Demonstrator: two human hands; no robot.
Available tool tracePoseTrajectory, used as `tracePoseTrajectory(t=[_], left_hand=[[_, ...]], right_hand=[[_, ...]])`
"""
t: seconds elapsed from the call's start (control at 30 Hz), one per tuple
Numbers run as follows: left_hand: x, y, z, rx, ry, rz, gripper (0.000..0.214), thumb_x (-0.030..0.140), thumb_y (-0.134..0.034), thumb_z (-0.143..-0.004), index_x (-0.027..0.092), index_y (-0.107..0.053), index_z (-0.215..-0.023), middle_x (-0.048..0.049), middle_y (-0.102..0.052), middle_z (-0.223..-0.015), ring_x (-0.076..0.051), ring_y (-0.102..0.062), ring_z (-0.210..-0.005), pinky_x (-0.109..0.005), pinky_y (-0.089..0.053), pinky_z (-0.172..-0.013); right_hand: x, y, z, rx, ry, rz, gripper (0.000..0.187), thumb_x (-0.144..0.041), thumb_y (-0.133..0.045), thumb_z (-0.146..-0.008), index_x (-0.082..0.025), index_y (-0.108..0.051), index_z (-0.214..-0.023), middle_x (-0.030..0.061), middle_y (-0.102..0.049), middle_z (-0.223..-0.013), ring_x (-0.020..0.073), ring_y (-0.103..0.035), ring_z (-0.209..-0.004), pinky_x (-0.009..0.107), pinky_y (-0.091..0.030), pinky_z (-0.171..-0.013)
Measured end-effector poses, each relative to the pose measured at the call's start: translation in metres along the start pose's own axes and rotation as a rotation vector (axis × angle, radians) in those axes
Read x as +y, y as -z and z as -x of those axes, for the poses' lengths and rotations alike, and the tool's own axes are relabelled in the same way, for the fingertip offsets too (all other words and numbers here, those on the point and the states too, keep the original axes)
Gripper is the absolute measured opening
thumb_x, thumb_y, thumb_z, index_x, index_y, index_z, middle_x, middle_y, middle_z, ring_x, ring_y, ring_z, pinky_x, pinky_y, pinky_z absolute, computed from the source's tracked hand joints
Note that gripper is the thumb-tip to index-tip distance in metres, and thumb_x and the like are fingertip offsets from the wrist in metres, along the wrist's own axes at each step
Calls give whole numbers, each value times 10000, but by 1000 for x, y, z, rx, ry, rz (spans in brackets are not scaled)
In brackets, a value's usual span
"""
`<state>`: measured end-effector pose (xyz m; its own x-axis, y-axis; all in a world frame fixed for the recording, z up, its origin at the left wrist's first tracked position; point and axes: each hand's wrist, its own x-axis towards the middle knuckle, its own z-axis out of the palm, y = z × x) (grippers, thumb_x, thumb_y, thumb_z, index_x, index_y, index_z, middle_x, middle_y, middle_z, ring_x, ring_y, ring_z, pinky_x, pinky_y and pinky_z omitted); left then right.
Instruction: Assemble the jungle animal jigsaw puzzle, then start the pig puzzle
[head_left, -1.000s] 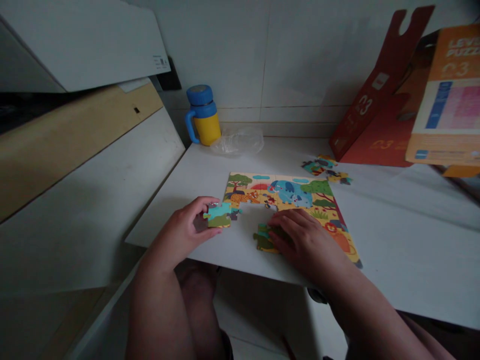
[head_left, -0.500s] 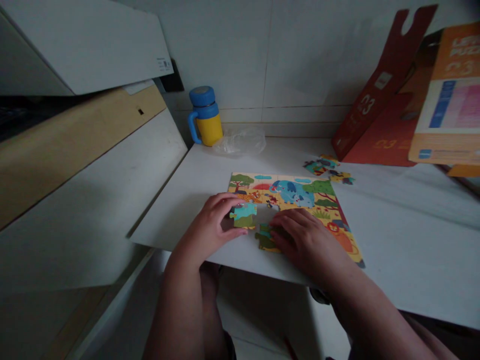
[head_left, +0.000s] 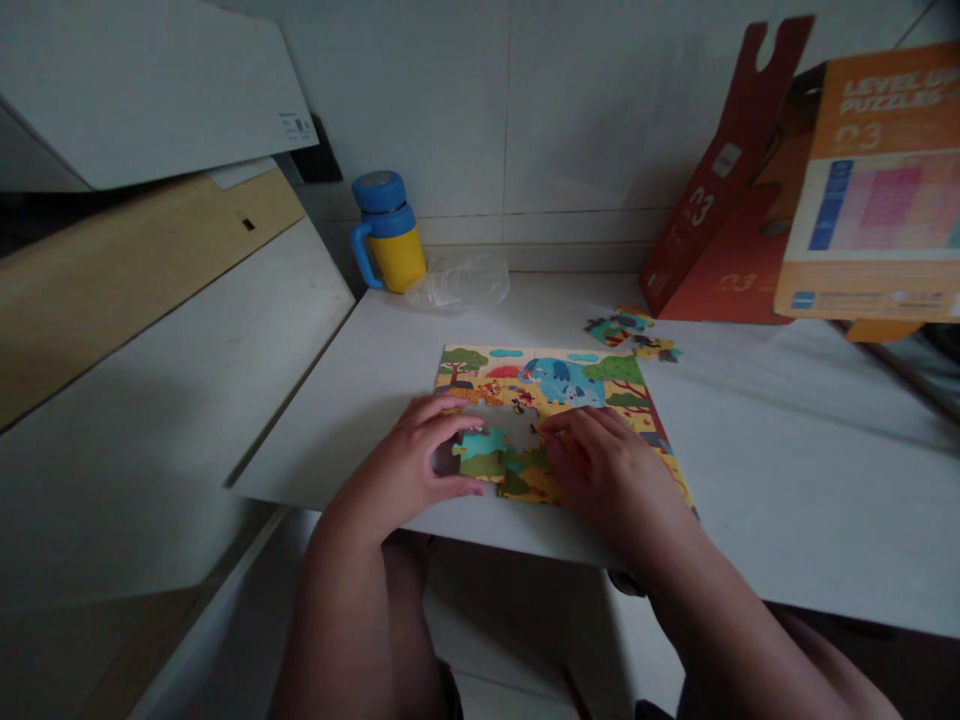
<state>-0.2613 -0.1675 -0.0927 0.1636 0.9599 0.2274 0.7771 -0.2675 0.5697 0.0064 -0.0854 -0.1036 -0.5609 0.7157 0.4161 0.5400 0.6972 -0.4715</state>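
On the white table lies a partly assembled jigsaw puzzle [head_left: 561, 382] with elephants, trees and other animals. My left hand [head_left: 409, 455] curls around a turquoise-and-green puzzle piece [head_left: 481, 455], thumb at its near edge and fingers at its far edge. That piece sits against a green-and-yellow section [head_left: 525, 478] at the near side, though I cannot tell whether they interlock. My right hand [head_left: 611, 465] has its bent fingers on the right part of the puzzle and covers some of it. Bare table shows through a gap between the hands.
Several loose puzzle pieces [head_left: 619, 325] lie behind the puzzle on the right. A red and orange puzzle box [head_left: 720, 250] stands at the back right. At the back left are a blue-and-yellow mug [head_left: 397, 245] and a clear plastic bag [head_left: 465, 283]. A white cabinet [head_left: 187, 400] borders the left.
My left hand has brought its piece nearer the table edge and rightward, against the green-and-yellow section. That section now sits closer to the puzzle's right part. The view has turned slightly right.
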Motion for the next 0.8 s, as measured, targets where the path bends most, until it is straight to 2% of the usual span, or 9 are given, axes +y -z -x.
tracePoseTrajectory(t=[0.13,0.53,0.8], left_hand=[[3,5,2,13,31,-14,594,384,-954,-772,323,-699,-1305,-88,-599,-1488,-320,-530,-1433,-562,-458,-1217],[12,-9,-13,51,-29,-44,613,286,-951,-783,298,-652,-1319,-76,-630,-1418,-293,-564,-1369,-529,-482,-1179],[8,-18,-18,88,-57,56,627,273,-918,-828,323,-619,-1377,-64,-633,-1410,-262,-583,-1360,-508,-485,-1189]], right_hand=[[0,-2,0,-20,-13,6,139,-220,-554,-1036,-202,-688,-1072,112,-753,-1059,286,-672,-991,451,-552,-877],[-2,-2,0,-41,9,18,125,-222,-548,-1047,-209,-672,-1041,100,-737,-1006,269,-653,-944,419,-531,-836],[-2,-2,-1,-40,4,16,150,-229,-538,-1044,-208,-686,-1032,111,-741,-1000,274,-660,-934,434,-538,-828]])
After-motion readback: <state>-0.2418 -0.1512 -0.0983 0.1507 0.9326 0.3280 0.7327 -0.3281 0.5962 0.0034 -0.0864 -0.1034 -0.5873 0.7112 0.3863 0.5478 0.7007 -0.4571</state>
